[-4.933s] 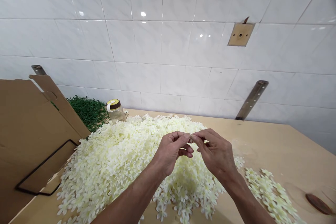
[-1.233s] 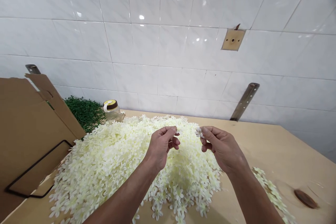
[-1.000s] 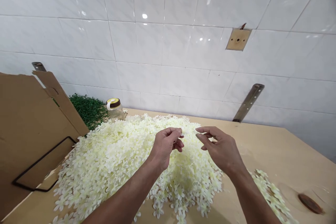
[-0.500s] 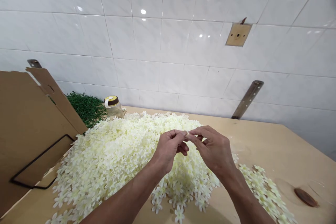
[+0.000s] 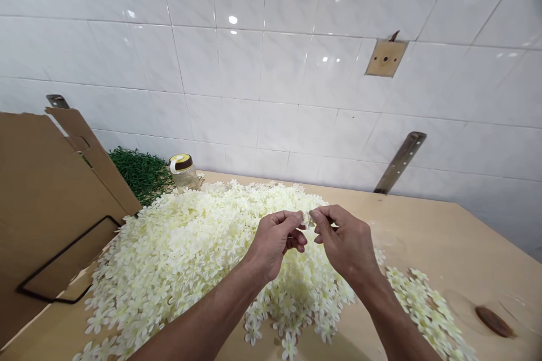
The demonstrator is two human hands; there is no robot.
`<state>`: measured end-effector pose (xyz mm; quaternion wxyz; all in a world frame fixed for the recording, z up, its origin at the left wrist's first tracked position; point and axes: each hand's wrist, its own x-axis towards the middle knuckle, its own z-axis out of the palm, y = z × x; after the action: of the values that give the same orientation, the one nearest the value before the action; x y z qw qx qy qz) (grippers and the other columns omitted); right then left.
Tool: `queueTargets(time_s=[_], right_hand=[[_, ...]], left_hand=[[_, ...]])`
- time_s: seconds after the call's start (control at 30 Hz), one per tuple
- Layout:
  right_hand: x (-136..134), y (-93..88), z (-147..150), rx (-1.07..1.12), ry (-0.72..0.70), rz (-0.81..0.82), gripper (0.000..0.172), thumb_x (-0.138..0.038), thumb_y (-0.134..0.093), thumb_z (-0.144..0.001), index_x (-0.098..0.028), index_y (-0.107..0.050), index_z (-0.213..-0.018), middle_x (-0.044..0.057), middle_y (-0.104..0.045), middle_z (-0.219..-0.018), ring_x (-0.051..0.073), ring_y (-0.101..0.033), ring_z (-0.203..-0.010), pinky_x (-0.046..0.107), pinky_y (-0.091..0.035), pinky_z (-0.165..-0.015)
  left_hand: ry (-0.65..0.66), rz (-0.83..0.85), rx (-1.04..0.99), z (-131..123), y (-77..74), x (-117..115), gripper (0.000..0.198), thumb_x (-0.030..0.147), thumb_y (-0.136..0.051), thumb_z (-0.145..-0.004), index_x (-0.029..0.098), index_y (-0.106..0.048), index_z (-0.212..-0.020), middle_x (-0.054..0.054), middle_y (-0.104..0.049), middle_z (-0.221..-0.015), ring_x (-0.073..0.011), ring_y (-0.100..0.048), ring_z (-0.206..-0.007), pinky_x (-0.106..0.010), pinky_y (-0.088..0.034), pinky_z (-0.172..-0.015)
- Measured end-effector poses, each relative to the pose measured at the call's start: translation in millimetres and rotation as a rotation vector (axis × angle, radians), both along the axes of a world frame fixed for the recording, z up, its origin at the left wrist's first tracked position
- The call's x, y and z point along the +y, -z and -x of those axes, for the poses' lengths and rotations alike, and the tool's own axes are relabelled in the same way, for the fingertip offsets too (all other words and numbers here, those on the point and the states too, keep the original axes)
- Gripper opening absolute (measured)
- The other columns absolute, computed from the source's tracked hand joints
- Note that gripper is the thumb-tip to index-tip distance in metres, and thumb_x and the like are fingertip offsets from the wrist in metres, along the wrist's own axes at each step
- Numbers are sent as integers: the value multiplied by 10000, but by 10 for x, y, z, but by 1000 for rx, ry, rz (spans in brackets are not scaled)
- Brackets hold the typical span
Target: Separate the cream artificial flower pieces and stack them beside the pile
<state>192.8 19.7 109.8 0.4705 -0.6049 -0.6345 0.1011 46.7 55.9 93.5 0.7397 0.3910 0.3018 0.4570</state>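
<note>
Flower piece (image 5: 307, 219): small, cream, held up between the two hands, above the heap. Left hand (image 5: 275, 240): thumb and forefinger pinched closed on its left edge, other fingers curled. Right hand (image 5: 345, 241): thumb and forefinger pinched closed on its right edge. The fingertips of both hands nearly meet.

Directly beneath the grip: large heap of cream flowers (image 5: 190, 254) on the wooden table (image 5: 444, 237). Lower right of the grip: smaller scatter of flowers (image 5: 427, 307). Far left, beyond the heap: lidded jar (image 5: 184, 172), green mat (image 5: 141, 172), cardboard box (image 5: 46, 197).
</note>
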Motion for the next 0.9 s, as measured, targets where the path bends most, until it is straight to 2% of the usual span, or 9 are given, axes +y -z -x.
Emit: queueTargets(time_s=[0.17, 0.3, 0.37, 0.47, 0.53, 0.67, 0.73, 0.9], right_hand=[[-8, -102, -51, 287, -40, 199, 392, -555, -583, -885, -177, -651, -805, 6, -608, -641, 161, -647, -513, 275, -513, -526], [8, -115, -152, 515, -192, 233, 406, -544, -628, -864, -165, -626, -722, -13, -562, -645, 120, -588, -499, 273, -505, -543], [18, -108, -194, 558, -223, 229, 394, -528, -640, -863, -164, -624, -712, -19, -548, -647, 109, -568, -499, 268, -503, -537], [30, -101, -224, 457, -135, 211, 337, -506, -660, -853, -173, -665, -805, -9, -587, -686, 117, -582, -519, 275, -520, -536], [32, -94, -217, 322, -46, 182, 298, -480, -676, -844, -189, -693, -905, 21, -647, -793, 139, -615, -590, 284, -550, -545], [15, -42, -132, 71, -21, -7, 221, -413, -652, -876, -229, -714, -980, 56, -674, -1022, 164, -624, -749, 276, -579, -551], [6, -4, -66, -25, -55, -115, 184, -375, -642, -893, -235, -722, -981, 53, -670, -1033, 143, -600, -709, 262, -561, -532], [30, 57, 52, -177, -47, -276, 114, -296, -673, -883, -212, -745, -910, 39, -678, -891, 111, -582, -620, 245, -521, -540]], left_hand=[[-29, -14, 14, 25, -15, 30, 280, 369, -753, -770, 121, -631, -720, -51, -601, -790, -98, -554, -546, -255, -431, -513], [-101, -44, 47, 76, -24, 86, 282, 380, -741, -778, 124, -632, -733, -48, -597, -772, -102, -555, -552, -252, -434, -514], [-128, -65, 71, 99, -24, 112, 282, 384, -730, -788, 124, -634, -734, -49, -599, -753, -106, -557, -555, -253, -440, -519], [-150, -95, 98, 117, -27, 132, 276, 381, -715, -799, 125, -640, -729, -46, -605, -734, -108, -555, -546, -257, -450, -522], [-160, -104, 107, 114, -30, 131, 270, 374, -712, -799, 127, -640, -720, -42, -606, -720, -108, -551, -534, -260, -454, -521], [-162, -106, 135, 83, -28, 100, 261, 368, -707, -797, 131, -638, -713, -34, -600, -665, -114, -544, -523, -262, -455, -514], [-153, -111, 151, 60, -23, 74, 256, 366, -702, -798, 133, -636, -713, -31, -593, -624, -120, -543, -521, -261, -453, -510], [-136, -123, 163, 15, -31, 17, 238, 347, -698, -794, 132, -636, -714, -27, -580, -576, -132, -544, -518, -263, -451, -504]])
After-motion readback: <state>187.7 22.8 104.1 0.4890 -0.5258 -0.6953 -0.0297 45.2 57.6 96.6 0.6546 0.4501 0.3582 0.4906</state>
